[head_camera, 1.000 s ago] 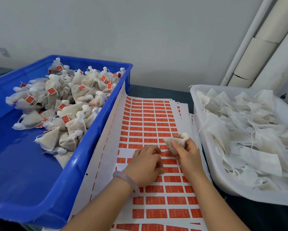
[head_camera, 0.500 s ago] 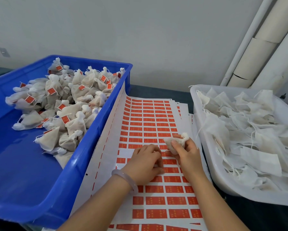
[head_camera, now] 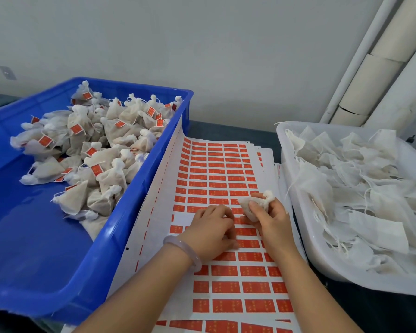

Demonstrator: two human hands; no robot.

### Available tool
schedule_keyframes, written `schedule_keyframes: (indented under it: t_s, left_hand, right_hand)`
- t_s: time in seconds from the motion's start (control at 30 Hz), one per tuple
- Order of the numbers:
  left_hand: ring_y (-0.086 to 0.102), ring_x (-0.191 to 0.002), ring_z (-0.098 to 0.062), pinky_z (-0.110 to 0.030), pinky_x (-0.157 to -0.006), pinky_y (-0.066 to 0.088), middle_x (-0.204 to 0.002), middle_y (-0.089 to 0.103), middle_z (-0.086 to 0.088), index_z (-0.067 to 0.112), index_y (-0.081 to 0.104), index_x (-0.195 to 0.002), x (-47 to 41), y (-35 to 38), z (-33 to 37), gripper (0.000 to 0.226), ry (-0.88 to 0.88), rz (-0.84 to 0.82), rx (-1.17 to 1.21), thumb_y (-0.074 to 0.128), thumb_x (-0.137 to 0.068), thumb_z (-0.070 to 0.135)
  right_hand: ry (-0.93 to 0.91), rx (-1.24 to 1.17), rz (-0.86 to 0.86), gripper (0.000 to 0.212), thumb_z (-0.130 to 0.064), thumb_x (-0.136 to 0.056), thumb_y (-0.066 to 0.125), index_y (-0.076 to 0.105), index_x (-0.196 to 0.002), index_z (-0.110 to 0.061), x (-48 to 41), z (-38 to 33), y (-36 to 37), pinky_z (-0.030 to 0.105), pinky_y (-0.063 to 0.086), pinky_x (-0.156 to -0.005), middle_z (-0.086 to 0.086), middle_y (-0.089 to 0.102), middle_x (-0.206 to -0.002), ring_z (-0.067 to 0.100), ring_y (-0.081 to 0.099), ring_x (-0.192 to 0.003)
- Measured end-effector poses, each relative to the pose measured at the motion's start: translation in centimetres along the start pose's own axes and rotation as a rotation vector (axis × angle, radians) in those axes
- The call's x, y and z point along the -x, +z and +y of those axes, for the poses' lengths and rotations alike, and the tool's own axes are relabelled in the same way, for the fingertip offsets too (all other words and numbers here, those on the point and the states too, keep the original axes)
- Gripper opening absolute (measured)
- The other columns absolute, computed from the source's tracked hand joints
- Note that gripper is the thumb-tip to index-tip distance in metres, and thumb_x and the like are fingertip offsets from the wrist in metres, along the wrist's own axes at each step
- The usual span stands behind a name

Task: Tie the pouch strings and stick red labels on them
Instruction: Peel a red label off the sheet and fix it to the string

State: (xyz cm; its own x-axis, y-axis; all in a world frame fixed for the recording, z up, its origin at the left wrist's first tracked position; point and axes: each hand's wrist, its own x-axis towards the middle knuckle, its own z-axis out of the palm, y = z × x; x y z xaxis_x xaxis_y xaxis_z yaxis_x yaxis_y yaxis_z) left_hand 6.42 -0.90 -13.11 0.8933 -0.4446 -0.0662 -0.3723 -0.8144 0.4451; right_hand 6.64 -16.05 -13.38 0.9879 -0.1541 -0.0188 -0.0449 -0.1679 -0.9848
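My right hand grips a small white pouch with a tied, bunched top, just above the label sheet. That sheet is white with rows of red labels and lies between the two bins. My left hand rests knuckles-up on the sheet with fingers curled down onto the red labels; I cannot see whether a label is pinched. A pale bangle sits on the left wrist.
A blue bin at the left holds several tied pouches with red labels. A white bin at the right holds several flat untied pouches with loose strings. A grey wall and pale pipes stand behind.
My left hand's fingers shifted slightly on the sheet. The right hand with the pouch has stayed almost still.
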Motion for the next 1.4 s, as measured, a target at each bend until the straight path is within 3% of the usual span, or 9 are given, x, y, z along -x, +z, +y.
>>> schedule_keyframes:
  t_s: [0.43, 0.6, 0.73, 0.87, 0.93, 1.03, 1.1, 1.17, 1.4]
  left_hand:
    - [0.029, -0.127, -0.011, -0.029, -0.11, 0.017, -0.135, 0.041, 0.012, 0.029, 0.059, -0.107, 0.5, 0.1, -0.1, 0.019, 0.003, 0.04, 0.028, 0.052, -0.091, 0.039]
    - [0.049, -0.104, 0.002, -0.014, -0.094, 0.035, -0.117, 0.047, 0.023, 0.037, 0.05, -0.121, 4.0, 0.3, -1.0, 0.038, -0.252, 0.465, 0.035, 0.047, -0.086, 0.05]
    - [0.045, -0.113, -0.016, -0.018, -0.089, 0.032, -0.125, 0.05, -0.006, 0.007, 0.057, -0.116, 5.9, -0.4, -3.6, 0.026, -0.425, 0.532, 0.102, 0.051, -0.091, 0.006]
    - [0.032, -0.083, 0.029, 0.014, -0.068, 0.02, -0.109, 0.034, 0.033, 0.03, 0.05, -0.128, 6.9, -1.0, -3.6, 0.037, -0.33, 0.365, 0.129, 0.054, -0.091, 0.032]
    - [0.027, -0.074, 0.033, 0.014, -0.062, 0.018, -0.111, 0.037, 0.035, 0.036, 0.046, -0.13, 7.2, -1.5, -3.8, 0.045, -0.331, 0.295, 0.199, 0.058, -0.087, 0.037]
    - [0.029, -0.11, 0.019, -0.004, -0.094, 0.017, -0.141, 0.033, 0.023, 0.036, 0.034, -0.138, 7.0, -2.0, -3.9, 0.055, -0.349, 0.253, 0.138, 0.055, -0.088, 0.042]
    - [0.006, -0.141, -0.003, -0.023, -0.109, -0.001, -0.154, 0.011, 0.018, 0.035, 0.015, -0.146, 6.6, -2.1, -3.9, 0.064, -0.341, 0.209, 0.002, 0.047, -0.091, 0.046]
    - [-0.003, -0.143, -0.01, -0.026, -0.102, -0.011, -0.155, 0.004, 0.016, 0.034, 0.008, -0.147, 6.5, -2.2, -3.8, 0.067, -0.359, 0.158, -0.037, 0.043, -0.092, 0.048]
    - [0.035, -0.134, -0.011, -0.013, -0.106, 0.011, -0.142, 0.041, 0.018, 0.036, 0.038, -0.137, 6.5, -2.2, -3.9, 0.052, -0.335, 0.253, 0.029, 0.049, -0.089, 0.049]
  right_hand:
    - [-0.003, -0.003, 0.003, 0.012, -0.041, -0.087, 0.056, 0.054, -0.098, -0.041, 0.0, -0.1, -0.1, 0.019, 0.051, -0.065, -0.02, 0.063, -0.096, 0.007, 0.065, -0.085]
    - [0.018, 0.003, -0.004, 0.016, -0.044, -0.085, 0.056, 0.053, -0.101, -0.04, 0.0, 0.1, -0.2, 0.024, 0.054, -0.067, -0.017, 0.063, -0.097, 0.009, 0.066, -0.084]
    - [0.019, 0.052, -0.004, 0.016, -0.048, -0.084, 0.055, 0.052, -0.097, -0.04, -0.1, 0.1, -0.2, 0.023, 0.053, -0.064, -0.018, 0.063, -0.095, 0.009, 0.066, -0.082]
    - [0.015, 0.154, 0.024, 0.013, -0.052, -0.083, 0.055, 0.05, -0.089, -0.041, 0.1, 0.1, -0.6, 0.013, 0.043, -0.051, -0.024, 0.06, -0.085, 0.002, 0.063, -0.07]
    - [0.037, 0.165, 0.048, 0.012, -0.052, -0.083, 0.055, 0.05, -0.085, -0.042, 0.1, 0.0, -1.0, 0.009, 0.04, -0.046, -0.026, 0.058, -0.082, 0.0, 0.062, -0.066]
    - [0.079, 0.187, 0.024, 0.013, -0.053, -0.082, 0.057, 0.05, -0.085, -0.042, -0.1, -0.3, -1.2, 0.009, 0.04, -0.043, -0.026, 0.059, -0.08, -0.001, 0.063, -0.063]
    - [0.085, 0.217, -0.004, 0.012, -0.053, -0.083, 0.057, 0.05, -0.086, -0.043, -0.3, -0.4, -1.3, 0.012, 0.042, -0.046, -0.027, 0.058, -0.082, 0.0, 0.063, -0.067]
    - [0.087, 0.221, -0.013, 0.013, -0.053, -0.082, 0.057, 0.051, -0.087, -0.043, -0.3, -0.4, -1.4, 0.016, 0.045, -0.05, -0.026, 0.059, -0.084, 0.002, 0.064, -0.071]
    - [0.028, 0.198, -0.065, 0.011, -0.04, -0.086, 0.059, 0.052, -0.093, -0.04, -0.1, -1.0, -1.1, 0.017, 0.044, -0.058, -0.027, 0.056, -0.091, 0.0, 0.059, -0.079]
